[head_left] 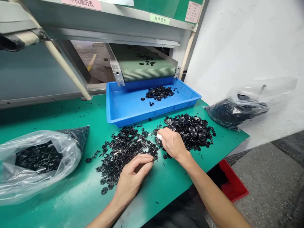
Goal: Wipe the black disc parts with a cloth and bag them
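Observation:
My left hand (134, 172) is at the front edge of a heap of small black plastic parts (118, 152). Thumb and forefinger are pinched together beside dark pieces, and whatever is between them is too small to make out. My right hand (173, 144) is between that heap and a second heap of round, disc-like black parts (192, 129). Its fingers are curled, with a white wrap (159, 136) on one fingertip. A round black part (155, 131) shows at those fingertips; the grip itself is partly hidden.
Behind the heaps, a blue tray (133, 118) holds more black parts under the end of a green conveyor belt (147, 71). Open plastic bags of black pieces stand left (73, 155) and right (237, 110) on the green table (78, 193). A red bin (237, 190) sits below.

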Demonstrator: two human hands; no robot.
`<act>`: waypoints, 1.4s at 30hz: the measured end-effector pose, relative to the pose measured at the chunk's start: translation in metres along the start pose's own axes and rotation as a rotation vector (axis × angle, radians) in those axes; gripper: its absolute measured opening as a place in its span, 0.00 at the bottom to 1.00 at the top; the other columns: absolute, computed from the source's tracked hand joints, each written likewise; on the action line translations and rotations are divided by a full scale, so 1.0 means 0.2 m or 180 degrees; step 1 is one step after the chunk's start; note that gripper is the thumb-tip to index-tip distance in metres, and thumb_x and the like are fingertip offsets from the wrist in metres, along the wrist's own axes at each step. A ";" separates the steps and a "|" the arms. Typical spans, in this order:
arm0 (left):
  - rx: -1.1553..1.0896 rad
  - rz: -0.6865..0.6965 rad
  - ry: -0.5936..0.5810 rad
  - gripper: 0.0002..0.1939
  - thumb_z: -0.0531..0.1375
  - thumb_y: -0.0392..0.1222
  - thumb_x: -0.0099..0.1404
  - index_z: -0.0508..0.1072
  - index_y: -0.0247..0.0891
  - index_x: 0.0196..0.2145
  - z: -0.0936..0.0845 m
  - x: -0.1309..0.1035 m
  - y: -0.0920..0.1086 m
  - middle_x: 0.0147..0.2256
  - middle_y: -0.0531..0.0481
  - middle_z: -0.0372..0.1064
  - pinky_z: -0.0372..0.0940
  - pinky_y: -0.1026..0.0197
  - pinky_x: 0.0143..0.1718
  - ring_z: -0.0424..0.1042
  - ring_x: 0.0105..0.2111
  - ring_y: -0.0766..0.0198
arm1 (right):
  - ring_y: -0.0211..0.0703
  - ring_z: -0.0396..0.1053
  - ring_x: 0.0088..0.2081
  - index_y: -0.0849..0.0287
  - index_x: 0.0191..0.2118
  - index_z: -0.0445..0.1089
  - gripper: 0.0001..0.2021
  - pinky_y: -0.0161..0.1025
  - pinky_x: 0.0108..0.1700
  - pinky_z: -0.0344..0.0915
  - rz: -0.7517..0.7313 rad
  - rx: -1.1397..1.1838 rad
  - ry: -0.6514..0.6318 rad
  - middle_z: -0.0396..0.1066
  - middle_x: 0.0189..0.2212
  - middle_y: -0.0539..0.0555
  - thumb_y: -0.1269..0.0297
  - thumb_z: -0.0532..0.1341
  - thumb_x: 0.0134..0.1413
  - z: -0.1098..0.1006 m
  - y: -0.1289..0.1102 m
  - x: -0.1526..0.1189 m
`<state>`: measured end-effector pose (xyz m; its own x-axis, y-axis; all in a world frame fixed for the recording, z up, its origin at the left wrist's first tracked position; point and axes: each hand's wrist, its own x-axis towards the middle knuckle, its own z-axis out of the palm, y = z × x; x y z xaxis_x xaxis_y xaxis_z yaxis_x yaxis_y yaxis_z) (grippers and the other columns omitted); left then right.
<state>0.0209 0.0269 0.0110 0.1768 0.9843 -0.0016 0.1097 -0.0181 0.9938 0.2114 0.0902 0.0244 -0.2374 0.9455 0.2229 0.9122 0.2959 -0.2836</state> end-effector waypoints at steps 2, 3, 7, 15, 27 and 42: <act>0.0164 0.0100 0.0048 0.05 0.65 0.44 0.59 0.80 0.42 0.32 -0.02 0.02 0.02 0.40 0.47 0.77 0.66 0.59 0.46 0.72 0.45 0.56 | 0.40 0.65 0.34 0.59 0.41 0.70 0.12 0.34 0.36 0.58 -0.0069 0.0278 0.0042 0.69 0.36 0.53 0.76 0.50 0.61 0.01 0.01 -0.02; 0.0073 -0.0025 0.0105 0.06 0.65 0.44 0.59 0.79 0.42 0.33 -0.02 0.02 0.03 0.41 0.47 0.76 0.67 0.61 0.41 0.73 0.45 0.55 | 0.40 0.65 0.34 0.59 0.40 0.70 0.13 0.35 0.37 0.58 -0.0114 0.0446 0.0078 0.69 0.36 0.53 0.77 0.50 0.60 0.02 0.02 -0.03; -0.0979 -0.0873 0.0289 0.10 0.64 0.47 0.61 0.72 0.39 0.35 -0.04 0.05 0.08 0.50 0.45 0.72 0.51 0.72 0.15 0.77 0.42 0.56 | 0.41 0.66 0.38 0.61 0.37 0.68 0.12 0.36 0.41 0.61 -0.0248 0.1177 0.0302 0.68 0.37 0.54 0.78 0.49 0.58 0.03 0.03 -0.09; -0.1238 -0.1471 -0.0283 0.14 0.59 0.49 0.64 0.65 0.41 0.44 0.02 -0.02 0.06 0.20 0.54 0.72 0.40 0.73 0.15 0.53 0.12 0.76 | 0.39 0.68 0.37 0.57 0.49 0.66 0.20 0.36 0.41 0.65 -0.0261 0.2132 -0.0180 0.69 0.40 0.52 0.80 0.52 0.52 -0.02 -0.09 -0.34; -0.0527 -0.1327 -0.0498 0.20 0.55 0.59 0.65 0.65 0.39 0.27 0.06 -0.06 0.02 0.12 0.60 0.58 0.42 0.69 0.15 0.47 0.13 0.73 | 0.40 0.65 0.34 0.55 0.50 0.68 0.17 0.37 0.37 0.64 -0.0174 0.2083 -0.0547 0.65 0.36 0.52 0.76 0.51 0.58 -0.02 -0.19 -0.40; -0.0885 -0.1196 -0.0403 0.22 0.52 0.58 0.68 0.65 0.38 0.25 0.07 -0.08 -0.04 0.11 0.57 0.61 0.46 0.71 0.12 0.51 0.10 0.74 | 0.35 0.68 0.29 0.57 0.41 0.73 0.15 0.32 0.34 0.63 0.0136 0.2526 -0.0248 0.72 0.28 0.48 0.76 0.51 0.56 0.08 -0.23 -0.30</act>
<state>0.0309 0.0094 0.0016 0.2945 0.8842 -0.3626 -0.0736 0.3993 0.9139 0.1788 0.0219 0.0087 -0.2571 0.9563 0.1393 0.4177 0.2399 -0.8763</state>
